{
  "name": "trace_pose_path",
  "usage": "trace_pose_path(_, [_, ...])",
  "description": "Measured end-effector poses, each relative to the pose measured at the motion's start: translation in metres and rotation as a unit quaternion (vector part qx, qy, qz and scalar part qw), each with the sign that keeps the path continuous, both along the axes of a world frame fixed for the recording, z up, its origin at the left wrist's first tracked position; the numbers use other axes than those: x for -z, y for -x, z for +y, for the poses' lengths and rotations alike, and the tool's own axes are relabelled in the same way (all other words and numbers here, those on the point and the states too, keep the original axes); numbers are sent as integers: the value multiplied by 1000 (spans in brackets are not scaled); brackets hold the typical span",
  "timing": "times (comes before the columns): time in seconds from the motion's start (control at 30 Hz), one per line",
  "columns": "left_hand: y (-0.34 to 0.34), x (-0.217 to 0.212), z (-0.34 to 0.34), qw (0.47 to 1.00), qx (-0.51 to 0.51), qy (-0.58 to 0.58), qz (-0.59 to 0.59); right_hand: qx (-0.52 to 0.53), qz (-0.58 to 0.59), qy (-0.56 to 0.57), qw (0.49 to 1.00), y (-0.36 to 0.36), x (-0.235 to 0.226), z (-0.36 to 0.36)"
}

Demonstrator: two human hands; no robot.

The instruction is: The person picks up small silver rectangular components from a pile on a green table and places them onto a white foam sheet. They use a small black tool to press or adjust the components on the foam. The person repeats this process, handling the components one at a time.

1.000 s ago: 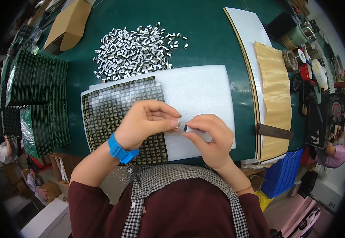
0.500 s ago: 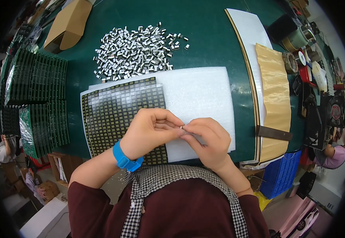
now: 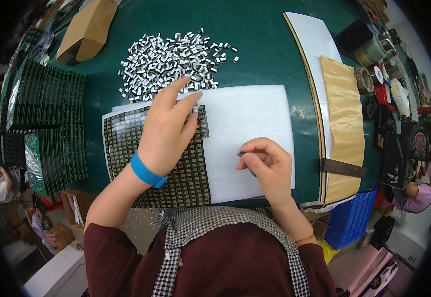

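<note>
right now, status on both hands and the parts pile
Left hand open, fingers reaching toward metal parts pile. Right hand pinched shut over white foam sheet. Nothing between.

The surface (image 3: 265,54) is dark green. Under the left hand (image 3: 168,126) lies a black panel (image 3: 176,173) with a fine grid of small yellowish squares, on a white foam sheet (image 3: 250,119). The wrist of that hand carries a bright blue band (image 3: 146,172). Beyond its fingertips spreads a heap of silver-grey parts (image 3: 171,54) with dark ends. To its left stand stacks of green boards (image 3: 47,109). Farther off beyond it sits a brown cardboard box (image 3: 89,29). To the right of the right hand (image 3: 267,166) lie a tan paper strip (image 3: 344,119) and a white strip (image 3: 314,44). The person wears maroon sleeves (image 3: 111,257) and a black-and-white checked apron (image 3: 215,222).
</note>
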State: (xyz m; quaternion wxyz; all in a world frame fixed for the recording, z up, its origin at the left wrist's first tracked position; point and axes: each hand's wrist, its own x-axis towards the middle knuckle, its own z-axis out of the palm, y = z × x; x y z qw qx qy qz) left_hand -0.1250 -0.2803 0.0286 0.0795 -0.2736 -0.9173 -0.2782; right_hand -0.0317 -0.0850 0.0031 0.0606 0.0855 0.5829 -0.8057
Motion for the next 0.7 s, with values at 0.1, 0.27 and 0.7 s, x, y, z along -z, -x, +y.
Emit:
trace_pose_path(0.1, [-15, -1, 8, 991, 88, 98, -28, 5, -10, 5, 1000, 0, 3, 2])
trace_pose_path(0.27, [-43, 23, 28, 935, 75, 304, 163, -12, -38, -6, 999, 2, 2, 5])
trace_pose_path(0.7, [-14, 0, 3, 875, 9, -253, -412, 26, 207, -292, 933, 1, -5, 0])
